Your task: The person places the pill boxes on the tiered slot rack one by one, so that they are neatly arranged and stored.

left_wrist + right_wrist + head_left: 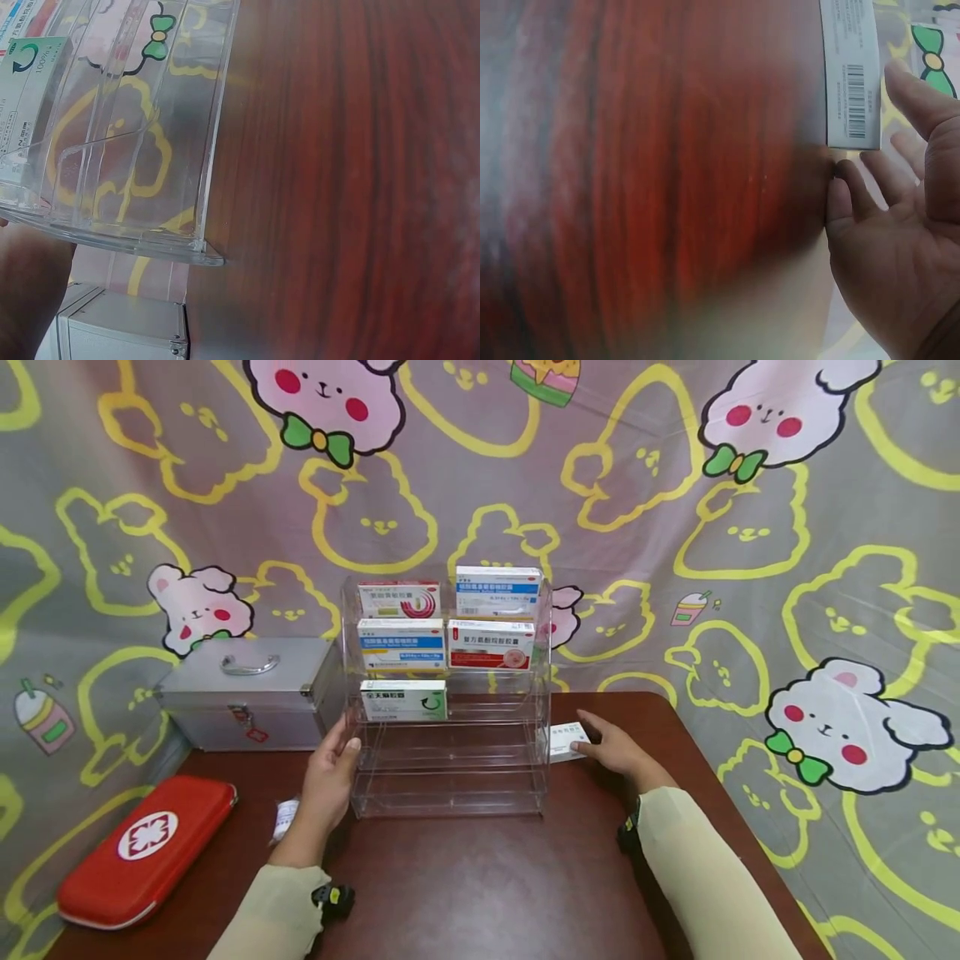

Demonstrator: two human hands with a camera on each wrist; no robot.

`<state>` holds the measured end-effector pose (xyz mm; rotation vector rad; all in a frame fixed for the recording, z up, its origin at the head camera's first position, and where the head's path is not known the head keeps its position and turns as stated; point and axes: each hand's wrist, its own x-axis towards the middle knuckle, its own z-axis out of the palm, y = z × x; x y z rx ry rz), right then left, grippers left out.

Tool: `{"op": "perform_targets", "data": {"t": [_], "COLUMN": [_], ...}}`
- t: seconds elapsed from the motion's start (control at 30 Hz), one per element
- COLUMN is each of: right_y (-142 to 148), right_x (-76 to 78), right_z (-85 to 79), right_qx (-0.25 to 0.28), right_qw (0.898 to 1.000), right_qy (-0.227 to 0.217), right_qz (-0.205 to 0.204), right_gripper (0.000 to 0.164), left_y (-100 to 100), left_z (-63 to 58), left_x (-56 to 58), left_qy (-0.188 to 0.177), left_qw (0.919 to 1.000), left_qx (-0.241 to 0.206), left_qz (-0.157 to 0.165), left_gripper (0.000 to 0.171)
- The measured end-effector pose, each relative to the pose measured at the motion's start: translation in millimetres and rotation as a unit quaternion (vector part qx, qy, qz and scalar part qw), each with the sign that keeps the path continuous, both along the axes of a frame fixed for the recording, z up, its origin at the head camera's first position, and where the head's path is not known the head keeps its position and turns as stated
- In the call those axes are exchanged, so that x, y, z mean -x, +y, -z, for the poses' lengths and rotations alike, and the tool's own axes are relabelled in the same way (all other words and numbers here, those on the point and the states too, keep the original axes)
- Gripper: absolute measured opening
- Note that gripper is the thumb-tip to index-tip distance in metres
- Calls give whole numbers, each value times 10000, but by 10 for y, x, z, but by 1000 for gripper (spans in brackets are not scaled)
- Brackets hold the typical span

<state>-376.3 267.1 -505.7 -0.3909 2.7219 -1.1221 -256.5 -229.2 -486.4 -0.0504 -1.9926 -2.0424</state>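
Observation:
A clear acrylic display rack stands on the table with medicine boxes on its upper tiers. My left hand rests along its left side, fingers reaching up the outer wall. The left wrist view shows only part of that hand, against the side panel. A green and white box sits on the tier by this hand. To the right of the rack, my right hand holds the end of a white medicine box between thumb and fingers. In the right wrist view, the box's barcode side faces the camera.
The upper tiers hold a red and white box, blue and white boxes and another red and white box. A silver case, a red first-aid case and a small white item lie left. Patterned cloth encloses the table.

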Motion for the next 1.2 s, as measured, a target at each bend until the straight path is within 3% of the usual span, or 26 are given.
{"op": "perform_targets", "data": {"t": [0.23, 0.5, 0.9, 1.2], "right_y": [25, 176, 268, 332], "right_x": [-41, -200, -462, -634], "right_z": [21, 38, 127, 76], "right_qx": [-76, -217, 523, 877], "right_qw": [9999, 9990, 9871, 9752], "right_qy": [61, 274, 733, 857], "right_qz": [82, 264, 1327, 1844], "right_gripper": [71, 70, 48, 28], "left_y": [12, 24, 9, 17], "left_z": [20, -47, -45, -18], "left_x": [-6, -6, -21, -34], "left_qy": [81, 62, -159, 15], "left_qw": [9999, 9999, 9998, 10000], "left_qx": [-45, 76, 104, -67], "left_qz": [44, 35, 18, 58], "left_gripper": [59, 59, 60, 59]}}
